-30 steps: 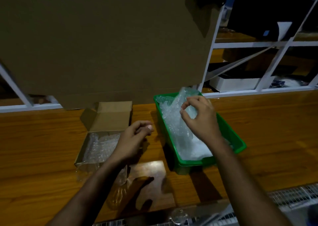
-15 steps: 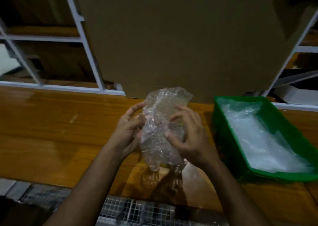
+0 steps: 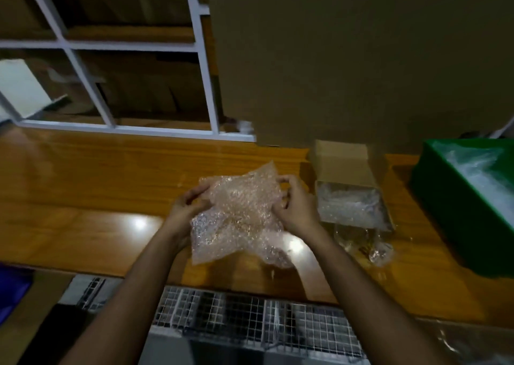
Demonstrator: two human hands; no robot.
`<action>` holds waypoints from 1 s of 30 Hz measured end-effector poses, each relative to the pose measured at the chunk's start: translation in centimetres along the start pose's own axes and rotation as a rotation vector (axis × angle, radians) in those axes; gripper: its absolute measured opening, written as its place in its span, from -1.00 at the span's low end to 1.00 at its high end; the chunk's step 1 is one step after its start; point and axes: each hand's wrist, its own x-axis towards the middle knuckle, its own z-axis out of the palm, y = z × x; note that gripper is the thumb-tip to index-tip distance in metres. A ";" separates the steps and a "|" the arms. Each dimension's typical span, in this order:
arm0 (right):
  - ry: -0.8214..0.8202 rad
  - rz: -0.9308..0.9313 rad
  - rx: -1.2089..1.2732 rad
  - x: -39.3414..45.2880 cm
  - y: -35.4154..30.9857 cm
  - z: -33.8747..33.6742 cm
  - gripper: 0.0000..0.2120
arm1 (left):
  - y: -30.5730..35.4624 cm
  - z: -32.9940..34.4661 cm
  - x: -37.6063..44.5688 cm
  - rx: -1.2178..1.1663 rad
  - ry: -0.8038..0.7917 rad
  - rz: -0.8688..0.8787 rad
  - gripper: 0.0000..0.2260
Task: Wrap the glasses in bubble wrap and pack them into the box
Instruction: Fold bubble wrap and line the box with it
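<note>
The left hand pinches the left edge of the bubble wrap sheet, held just above the wooden surface; the right hand grips its right edge; best pull it flat before laying a glass on it; the clear glasses lie before the cardboard box, right of the hands.

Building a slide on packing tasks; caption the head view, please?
Both hands, left and right, spread bubble wrap sheet above wooden bench beside cardboard box.
</note>
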 end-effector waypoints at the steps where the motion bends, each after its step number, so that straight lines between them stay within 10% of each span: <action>1: -0.012 0.016 -0.031 -0.3 0.2 0.9 -0.53 | -0.9 -1.2 0.8 0.118 0.004 0.021 -0.61; 7: 0.037 -0.161 -0.227 -1.9 -0.6 -0.2 -0.66 | -5.1 -4.2 5.2 0.856 0.008 0.252 -0.56; 13: 0.473 -0.163 -0.253 -5.6 2.5 -8.7 -0.73 | -7.3 -2.2 6.5 1.395 0.055 0.488 -0.81; 17: 0.693 0.082 -0.145 -9.6 8.8 -13.8 -0.55 | -5.7 4.0 4.1 1.320 0.177 0.675 -0.76; 23: 0.408 0.223 0.007 -11.9 14.3 -14.6 -0.22 | -7.8 15.8 -1.3 0.769 -0.510 0.400 -0.35; 30: 0.195 0.167 -0.003 -11.2 14.8 -15.1 -0.10 | -11.1 19.1 -1.9 0.784 -0.374 0.510 -0.32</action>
